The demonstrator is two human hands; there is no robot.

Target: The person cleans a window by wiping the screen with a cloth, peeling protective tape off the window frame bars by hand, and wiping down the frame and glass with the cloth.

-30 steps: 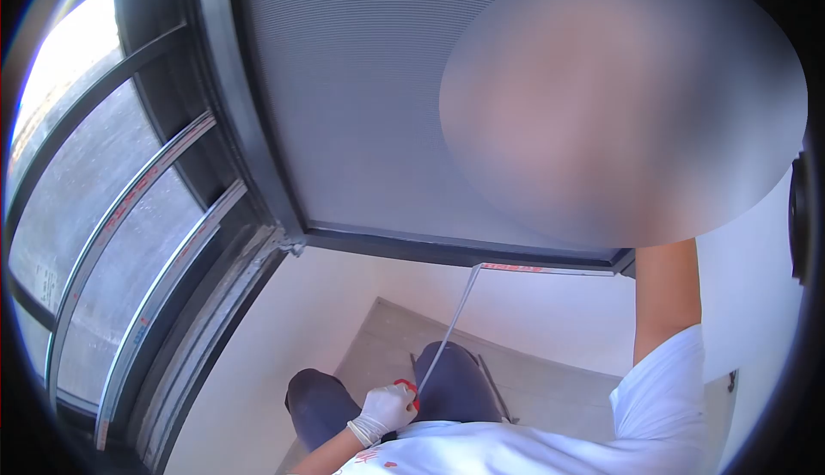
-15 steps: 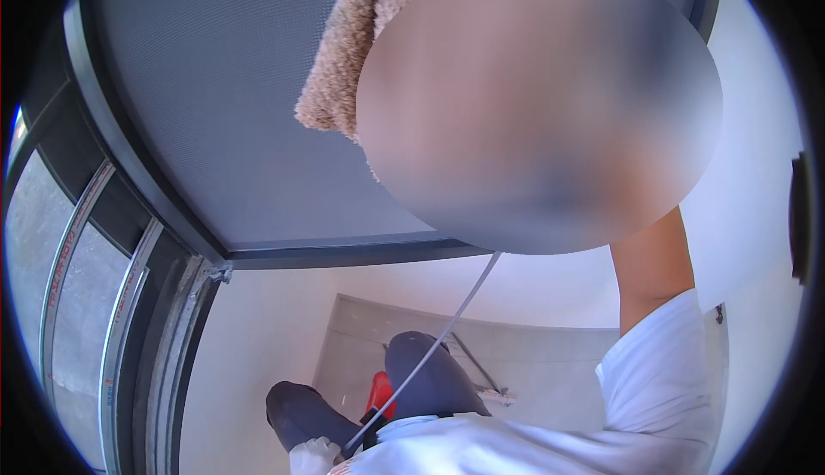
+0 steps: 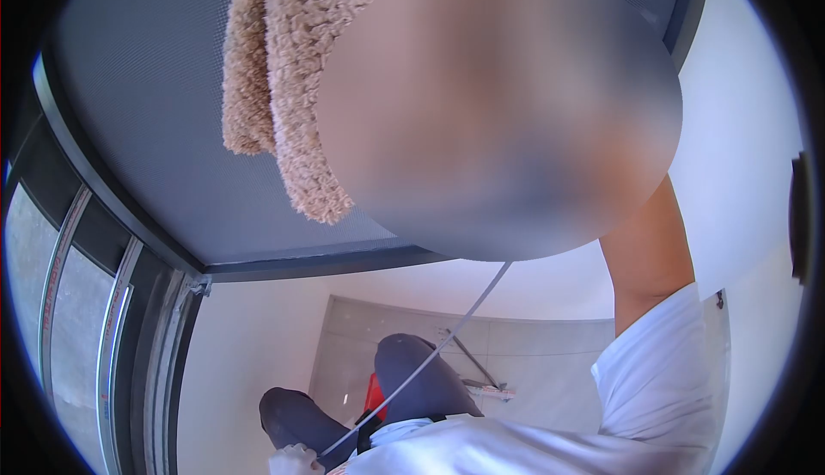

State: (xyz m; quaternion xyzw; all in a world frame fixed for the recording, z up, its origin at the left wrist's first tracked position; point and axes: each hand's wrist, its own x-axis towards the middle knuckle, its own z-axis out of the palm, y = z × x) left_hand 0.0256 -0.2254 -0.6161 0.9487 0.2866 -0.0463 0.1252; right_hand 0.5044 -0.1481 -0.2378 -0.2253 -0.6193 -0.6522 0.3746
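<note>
My left hand, pale and apparently gloved, is at the bottom edge, closed around the lower end of a thin grey pole. The pole slants up to the right, and a large blurred oval hides its upper end. My right arm, in a white sleeve, reaches up into that oval, so the right hand and anything in it are hidden. Left of the oval, a fluffy beige cloth with a folded edge lies against a dark mesh screen.
The screen has a dark frame. Metal window tracks stand at the left, and a white wall rises at the right. Below, near my knees, are a red object and a long-handled tool on the grey tiled floor.
The beige cloth shows farther left and lower, with more of it visible. The screen frame and my left hand have also shifted left in view. My right arm still reaches up.
</note>
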